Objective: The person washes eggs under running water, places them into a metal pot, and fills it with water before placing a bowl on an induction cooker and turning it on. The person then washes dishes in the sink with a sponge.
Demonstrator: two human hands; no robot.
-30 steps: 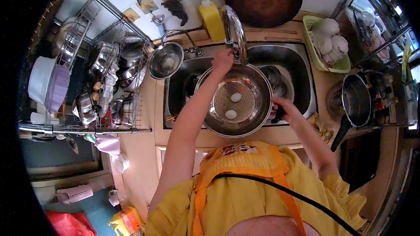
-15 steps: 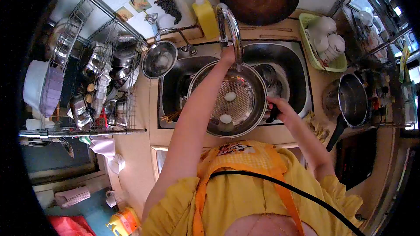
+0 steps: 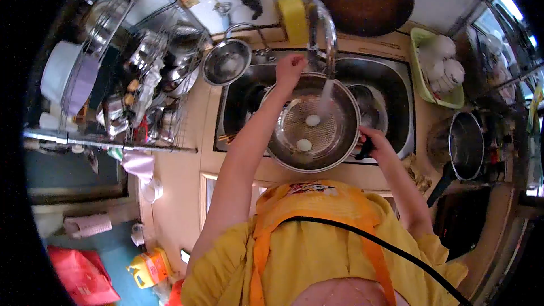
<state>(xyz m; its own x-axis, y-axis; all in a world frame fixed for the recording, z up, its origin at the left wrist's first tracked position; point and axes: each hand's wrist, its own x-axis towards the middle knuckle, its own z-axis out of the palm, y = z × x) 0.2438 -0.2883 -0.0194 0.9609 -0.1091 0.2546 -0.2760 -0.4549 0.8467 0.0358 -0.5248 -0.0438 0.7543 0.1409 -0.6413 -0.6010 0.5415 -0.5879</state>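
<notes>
A wide steel pan (image 3: 317, 156) with a patterned base sits over the double sink (image 3: 396, 79). Two white eggs (image 3: 312, 119) lie in it. Water runs from the curved faucet (image 3: 326, 20) into the pan. My right hand (image 3: 374, 140) grips the pan's black handle (image 3: 365, 148) at the right rim. Just left of the faucet, above the pan's far rim, my left hand (image 3: 291, 69) has its fingers curled; whether anything is in them is too small to tell.
Left of the faucet is a small steel bowl (image 3: 227, 62), with a yellow soap bottle (image 3: 293, 20) behind. A green basket (image 3: 447, 99) of white bowls and a black-handled pot (image 3: 466, 146) stand right. A wire dish rack (image 3: 113, 143) fills the left.
Water now flows from the faucet into the pan. My left hand has moved off the faucet's base to its left. The whole view has shifted and tilted a little.
</notes>
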